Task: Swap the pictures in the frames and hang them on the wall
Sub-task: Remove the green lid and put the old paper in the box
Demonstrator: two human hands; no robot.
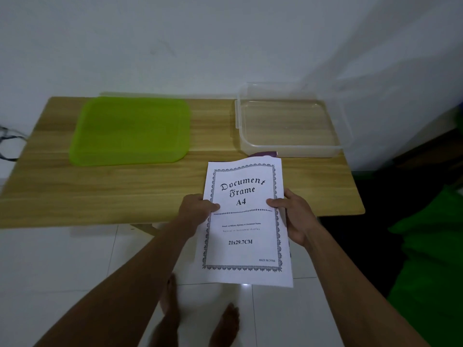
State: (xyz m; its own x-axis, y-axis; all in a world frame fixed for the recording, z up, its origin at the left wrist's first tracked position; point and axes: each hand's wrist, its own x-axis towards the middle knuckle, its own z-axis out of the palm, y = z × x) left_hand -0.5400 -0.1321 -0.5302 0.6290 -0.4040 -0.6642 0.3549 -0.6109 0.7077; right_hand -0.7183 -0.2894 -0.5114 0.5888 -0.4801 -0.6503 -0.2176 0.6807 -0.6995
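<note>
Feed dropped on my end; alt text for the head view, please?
The left hand and right hand pinch a white sheet printed "Document Frame A4" over the near edge of the table, a purple sheet peeking out behind it. On the table sit a green tray, left, and a clear box, right.

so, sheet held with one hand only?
No, the left hand and the right hand both pinch the sheet at its side edges.
</note>
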